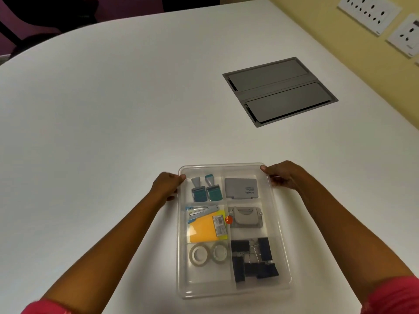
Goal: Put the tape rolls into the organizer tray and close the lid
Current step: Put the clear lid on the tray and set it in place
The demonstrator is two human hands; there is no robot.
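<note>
Clear lid [249, 168] far corners: left hand [166, 185], right hand [282, 175].

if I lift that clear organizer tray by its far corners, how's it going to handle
The organizer tray looks like thin clear plastic, so it may flex. The binder clips and tape rolls lie loose, so tilting would probably slide them. Left hand and right hand grip smooth edges, possibly slippery.
</note>
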